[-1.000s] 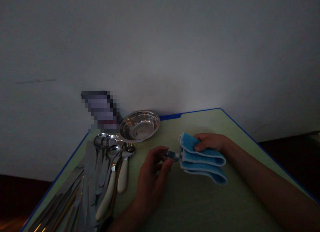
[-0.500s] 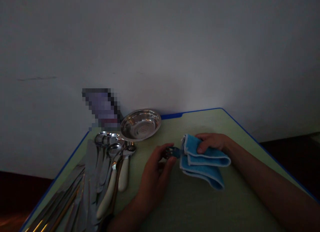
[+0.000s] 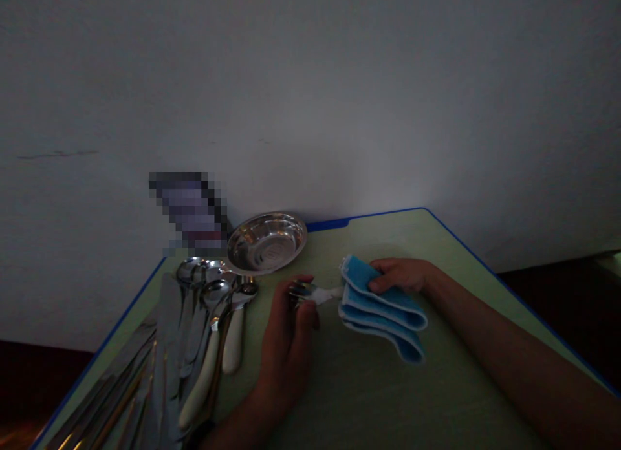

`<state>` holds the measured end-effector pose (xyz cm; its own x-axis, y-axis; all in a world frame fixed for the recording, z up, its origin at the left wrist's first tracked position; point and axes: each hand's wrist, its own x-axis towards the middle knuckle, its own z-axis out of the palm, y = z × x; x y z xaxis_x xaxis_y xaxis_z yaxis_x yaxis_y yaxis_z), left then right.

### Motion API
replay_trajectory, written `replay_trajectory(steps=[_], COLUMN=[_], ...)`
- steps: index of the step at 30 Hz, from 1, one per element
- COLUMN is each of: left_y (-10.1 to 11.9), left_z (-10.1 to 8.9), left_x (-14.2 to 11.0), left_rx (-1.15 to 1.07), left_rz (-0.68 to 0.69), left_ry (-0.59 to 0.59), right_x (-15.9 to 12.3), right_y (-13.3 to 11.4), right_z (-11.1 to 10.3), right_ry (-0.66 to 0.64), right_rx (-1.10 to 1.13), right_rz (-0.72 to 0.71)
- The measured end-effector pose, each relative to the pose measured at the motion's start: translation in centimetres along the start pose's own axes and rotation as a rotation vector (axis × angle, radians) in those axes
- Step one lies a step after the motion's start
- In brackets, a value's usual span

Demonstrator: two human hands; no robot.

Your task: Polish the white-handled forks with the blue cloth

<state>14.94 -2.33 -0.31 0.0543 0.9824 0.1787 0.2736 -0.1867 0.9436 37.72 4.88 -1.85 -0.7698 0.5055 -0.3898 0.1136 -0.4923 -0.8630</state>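
My left hand (image 3: 290, 337) pinches the metal bowl end of a spoon (image 3: 310, 292) whose white handle runs to the right into a folded blue cloth (image 3: 381, 308). My right hand (image 3: 402, 275) is closed over the top of that cloth, squeezing it around the handle. Both hands rest low over the pale green table (image 3: 378, 398), near its middle.
A round steel bowl (image 3: 266, 243) stands at the back of the table beside a blurred-out object (image 3: 191, 211). Several spoons with white handles (image 3: 213, 333) and flat metal knives (image 3: 145, 379) lie in a row on the left. The table has a blue edge (image 3: 466, 249).
My left hand has drawn the spoon leftward, so more of its white handle shows outside the cloth. The cloth and right hand shifted slightly left.
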Motion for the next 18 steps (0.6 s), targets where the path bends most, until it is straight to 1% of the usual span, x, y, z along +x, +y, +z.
replay_trajectory(steps=[2, 4, 6, 8, 10, 11, 12, 14, 18], left_y=[-0.35, -0.58, -0.58, -0.38, -0.16, -0.08, -0.05, -0.08, -0.33], left_z=[-0.10, -0.13, -0.09, 0.00, 0.09, 0.13, 0.15, 0.15, 0.09], left_x=[0.17, 0.41, 0.57, 0.59, 0.51, 0.48, 0.46, 0.49, 0.73], left_rx=[-0.042, -0.104, -0.110, -0.066, -0.039, -0.039, -0.045, -0.061, -0.068], left_rz=[0.028, 0.033, 0.006, -0.035, -0.051, -0.047, -0.041, -0.038, -0.081], left_ry=[0.063, 0.072, 0.025, -0.063, -0.140, -0.158, -0.160, -0.129, -0.068], right_x=[0.04, 0.08, 0.12, 0.14, 0.15, 0.15, 0.15, 0.16, 0.24], right_y=[0.26, 0.45, 0.56, 0.62, 0.64, 0.64, 0.62, 0.55, 0.31], right_z=[-0.27, -0.46, -0.55, -0.57, -0.54, -0.52, -0.49, -0.41, -0.18], right_ry=[-0.008, -0.010, -0.013, -0.014, -0.020, -0.027, -0.035, -0.044, -0.032], right_rx=[0.027, 0.043, 0.052, 0.060, 0.063, 0.062, 0.058, 0.042, 0.009], right_rz=[-0.027, -0.039, -0.047, -0.055, -0.055, -0.052, -0.048, -0.039, -0.018])
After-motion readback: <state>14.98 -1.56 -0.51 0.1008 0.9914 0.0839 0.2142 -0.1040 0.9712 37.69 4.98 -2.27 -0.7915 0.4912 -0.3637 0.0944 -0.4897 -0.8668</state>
